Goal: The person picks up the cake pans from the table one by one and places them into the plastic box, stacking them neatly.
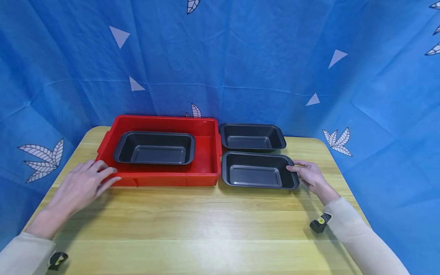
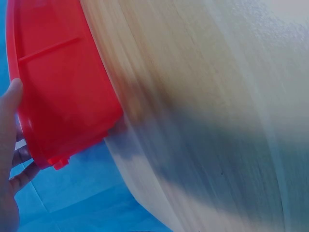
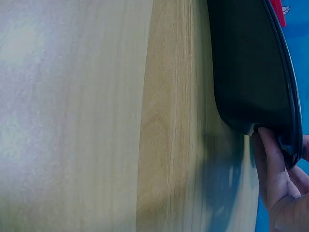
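Observation:
A black loaf pan (image 1: 261, 170) sits at the front right, beside a red tray. The right hand (image 1: 307, 173) grips its right end, thumb over the rim and fingers (image 3: 270, 154) under the outer wall. The red tray (image 1: 165, 179) lies to the left with another black loaf pan (image 1: 154, 148) inside. At its front left corner is the left hand (image 1: 84, 185), its thumb at the front rim and its other fingers round the corner. A third black loaf pan (image 1: 252, 136) stands behind the one at the right hand.
The wooden table (image 1: 192, 225) has rounded back corners. A blue patterned curtain (image 1: 220, 57) hangs close behind it and at both sides. Dark wrist devices are worn at both pale sleeves (image 1: 347, 221).

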The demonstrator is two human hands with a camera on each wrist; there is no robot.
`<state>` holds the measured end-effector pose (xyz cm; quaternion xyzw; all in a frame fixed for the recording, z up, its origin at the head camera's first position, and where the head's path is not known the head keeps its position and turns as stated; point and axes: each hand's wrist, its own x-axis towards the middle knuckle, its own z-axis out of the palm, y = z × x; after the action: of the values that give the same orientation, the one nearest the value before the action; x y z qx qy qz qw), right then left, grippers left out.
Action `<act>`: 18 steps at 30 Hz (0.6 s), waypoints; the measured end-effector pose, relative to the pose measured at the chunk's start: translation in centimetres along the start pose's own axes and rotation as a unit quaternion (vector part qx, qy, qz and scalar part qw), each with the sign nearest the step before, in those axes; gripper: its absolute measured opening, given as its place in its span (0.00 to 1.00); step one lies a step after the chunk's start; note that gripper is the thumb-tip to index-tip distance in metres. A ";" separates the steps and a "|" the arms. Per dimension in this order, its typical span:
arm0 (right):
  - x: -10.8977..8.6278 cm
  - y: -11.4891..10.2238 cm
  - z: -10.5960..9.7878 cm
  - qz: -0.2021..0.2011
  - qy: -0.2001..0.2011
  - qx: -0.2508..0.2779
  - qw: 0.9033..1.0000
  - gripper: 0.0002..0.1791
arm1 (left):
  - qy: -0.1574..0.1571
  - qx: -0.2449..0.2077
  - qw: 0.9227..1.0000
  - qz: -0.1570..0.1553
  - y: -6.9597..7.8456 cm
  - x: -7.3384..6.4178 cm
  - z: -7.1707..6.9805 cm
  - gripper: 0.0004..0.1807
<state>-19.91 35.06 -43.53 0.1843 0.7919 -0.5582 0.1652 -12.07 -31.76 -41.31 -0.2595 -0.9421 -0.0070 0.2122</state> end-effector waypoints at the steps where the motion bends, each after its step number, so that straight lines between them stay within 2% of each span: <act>1: -0.1 0.0 0.0 0.000 0.002 -0.001 1.000 0.41 | 0.001 0.000 1.000 0.000 0.0 0.0 0.0 0.39; 3: -0.4 0.0 -0.1 0.000 0.008 0.002 1.000 0.41 | 0.003 0.000 1.000 0.000 0.0 0.1 -0.1 0.49; 5: -0.6 0.0 -0.2 -0.001 0.011 0.007 1.000 0.41 | 0.003 -0.001 1.000 0.000 0.1 0.1 -0.1 0.52; 7: -0.8 0.0 -0.2 0.000 0.014 0.007 1.000 0.41 | -0.002 0.000 1.000 -0.001 0.1 0.1 -0.2 0.48; 10: -1.0 0.0 -0.4 0.000 0.018 0.011 1.000 0.41 | -0.013 0.002 1.000 -0.003 0.1 0.1 -0.3 0.27; 12: -1.2 0.0 -0.6 -0.001 0.018 0.015 1.000 0.41 | -0.022 0.004 1.000 -0.007 0.2 0.1 -0.4 0.19; 15: -1.5 0.2 -0.8 -0.006 0.015 0.027 0.999 0.40 | -0.030 0.006 0.999 -0.012 0.3 0.3 -0.5 0.25; 18: -1.8 0.3 -1.0 -0.013 0.014 0.037 0.999 0.39 | -0.032 0.005 0.999 -0.016 0.4 0.4 -0.6 0.26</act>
<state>-18.25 35.91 -42.58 0.1882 0.7750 -0.5868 0.1399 -11.94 -31.29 -40.68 -0.2439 -0.9523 0.0022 0.1834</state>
